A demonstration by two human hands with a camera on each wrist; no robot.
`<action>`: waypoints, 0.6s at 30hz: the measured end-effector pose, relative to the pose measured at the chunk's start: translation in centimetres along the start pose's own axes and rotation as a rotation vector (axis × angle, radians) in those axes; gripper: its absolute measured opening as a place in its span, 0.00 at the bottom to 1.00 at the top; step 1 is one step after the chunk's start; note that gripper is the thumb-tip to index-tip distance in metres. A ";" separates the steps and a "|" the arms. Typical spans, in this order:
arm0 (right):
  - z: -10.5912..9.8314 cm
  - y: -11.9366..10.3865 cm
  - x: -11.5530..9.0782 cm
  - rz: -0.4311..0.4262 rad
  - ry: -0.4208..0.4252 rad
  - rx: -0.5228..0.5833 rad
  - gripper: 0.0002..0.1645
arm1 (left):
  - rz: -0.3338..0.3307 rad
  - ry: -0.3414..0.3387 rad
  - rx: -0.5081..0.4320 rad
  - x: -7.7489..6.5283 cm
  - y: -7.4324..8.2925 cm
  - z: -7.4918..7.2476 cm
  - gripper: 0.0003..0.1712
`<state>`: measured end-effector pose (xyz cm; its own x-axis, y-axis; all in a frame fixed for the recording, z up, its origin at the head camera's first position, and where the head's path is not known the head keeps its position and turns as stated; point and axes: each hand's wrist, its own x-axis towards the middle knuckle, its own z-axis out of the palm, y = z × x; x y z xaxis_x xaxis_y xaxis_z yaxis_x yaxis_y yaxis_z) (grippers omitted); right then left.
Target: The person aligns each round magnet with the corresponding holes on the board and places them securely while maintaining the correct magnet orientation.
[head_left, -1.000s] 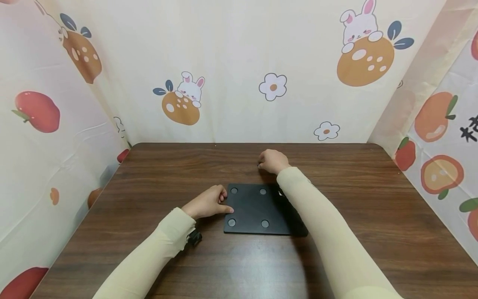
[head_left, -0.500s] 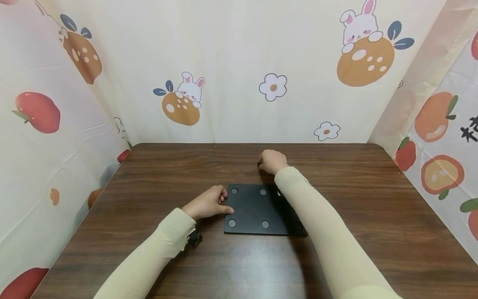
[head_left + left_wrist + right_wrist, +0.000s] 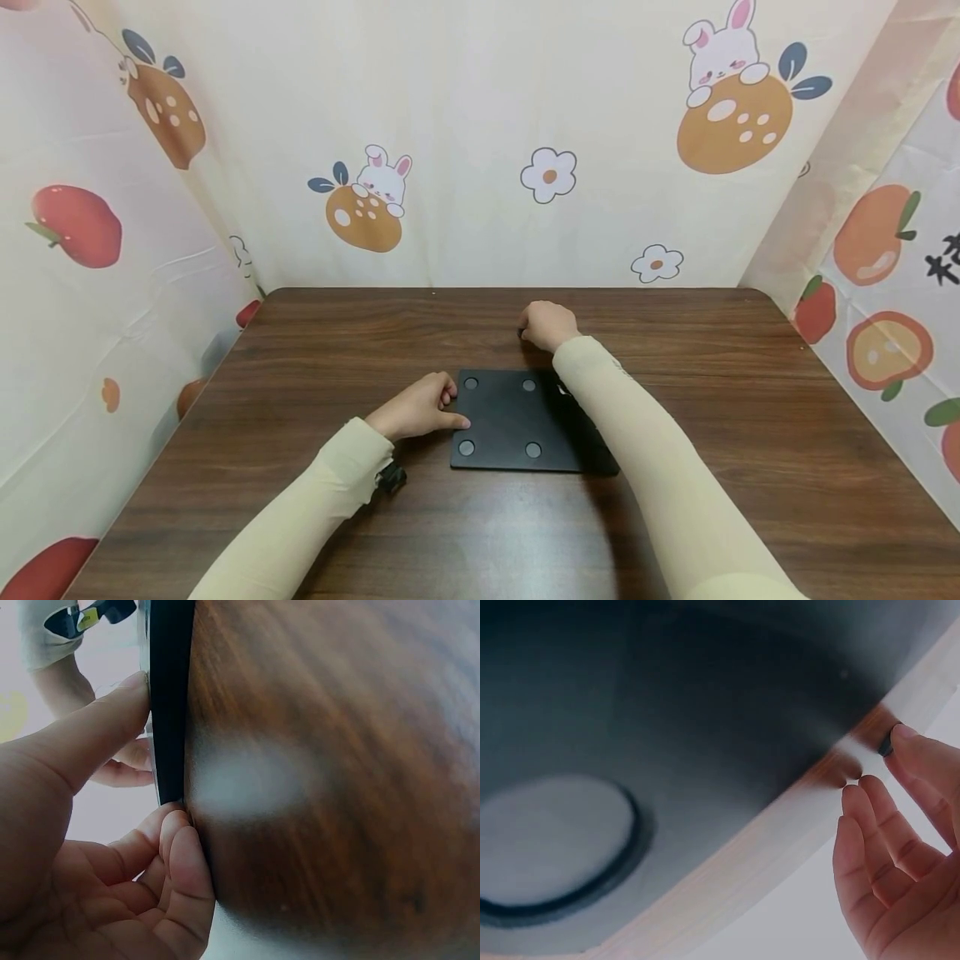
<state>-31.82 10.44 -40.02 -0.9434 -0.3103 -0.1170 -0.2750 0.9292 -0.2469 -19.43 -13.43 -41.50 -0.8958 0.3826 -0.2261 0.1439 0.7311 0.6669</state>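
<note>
A flat black rectangular board (image 3: 498, 421) with several round grey discs lies on the wooden table, its right part hidden by the right forearm. My left hand (image 3: 420, 407) grips its left edge, thumb on the top face and curled fingers against the side; the left wrist view shows the board's dark edge (image 3: 171, 712) between them. Beyond the far edge, my right hand (image 3: 549, 325) pinches a small dark piece (image 3: 886, 744) between thumb and forefinger, just above the table. Most of that piece is hidden, so its kind cannot be told. A grey disc (image 3: 555, 840) shows large in the right wrist view.
The brown wood table (image 3: 337, 333) extends around the board on all sides. A printed cloth (image 3: 465, 108) with rabbits, fruit and flowers hangs behind it and on both sides. A small black device (image 3: 392, 477) sits at the left wrist.
Over the last second, my right hand and forearm have shifted very slightly. The left hand and the board stay in place.
</note>
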 end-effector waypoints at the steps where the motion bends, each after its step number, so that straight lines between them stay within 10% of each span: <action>1: 0.0 0.0 0.0 0.000 0.001 0.000 0.17 | -0.001 0.000 0.001 0.0 0.0 0.0 0.26; 18: -0.5 0.2 -0.6 -0.011 -0.011 0.040 0.07 | 0.002 0.008 0.025 0.0 0.1 0.1 0.26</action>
<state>-31.39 10.94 -39.55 -0.9383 -0.3225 -0.1250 -0.2770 0.9171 -0.2868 -19.37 -13.29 -41.43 -0.8988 0.3795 -0.2194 0.1560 0.7446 0.6491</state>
